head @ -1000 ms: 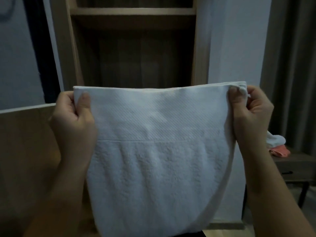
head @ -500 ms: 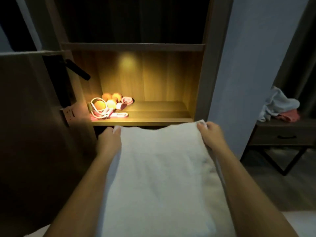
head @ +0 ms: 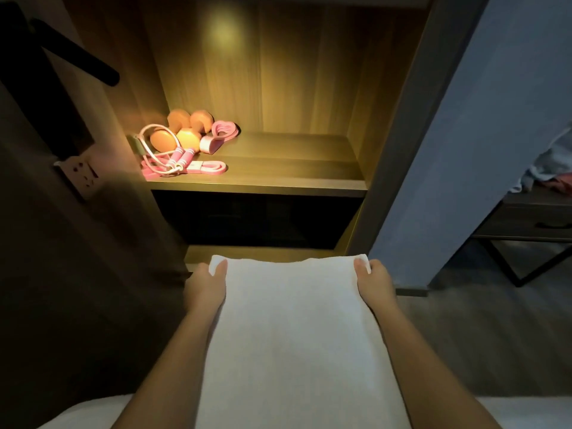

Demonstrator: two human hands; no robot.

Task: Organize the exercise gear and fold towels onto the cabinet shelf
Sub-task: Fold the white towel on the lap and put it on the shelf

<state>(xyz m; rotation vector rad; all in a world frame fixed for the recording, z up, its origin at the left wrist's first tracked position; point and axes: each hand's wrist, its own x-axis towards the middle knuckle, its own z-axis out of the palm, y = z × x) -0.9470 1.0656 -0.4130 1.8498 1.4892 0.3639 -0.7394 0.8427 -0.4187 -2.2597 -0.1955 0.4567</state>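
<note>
Towel: one white towel [head: 294, 329], folded into a long panel. I have it held out flat ahead of me, with the far edge toward the cabinet and the near end running off the bottom of my feed.
Left hand: my left hand [head: 205, 286] is at the towel's far left corner, thumb on top and fingers tucked beneath, pinching the cloth.
Right hand: my right hand [head: 374, 281] has the same grip at the far right corner. The thumb lies over the edge and the fingers are hidden below.
Towel position: low, before the cabinet's base ledge [head: 263, 252] and well below the lit shelf. I cannot tell whether the far edge touches the ledge.
Cabinet shelf: the wooden cabinet shelf [head: 294, 178] is lit warm from above.
Gear: bunched on the shelf's left part.
- Orange dumbbells [head: 181, 128] sit at the back.
- A pink skipping rope [head: 181, 156] with striped handles lies in front, against them.
- A flat pink strap [head: 210, 167] lies near the front edge.
- A pink heart-shaped piece [head: 221, 133] is just right of the dumbbells. I cannot name it surely.
Below shelf: a dark compartment [head: 253, 218]; I cannot make out its contents.
Left side: a dark door with a black lever handle [head: 77, 61], and a wall socket [head: 79, 171] near the shelf's left end.
Right side: a blue-grey wall [head: 479, 134], then a dark side table [head: 526, 218] with a drawer and crumpled cloth [head: 551, 168] on top.
Bottom edge: white bedding [head: 77, 410] under my forearms.
</note>
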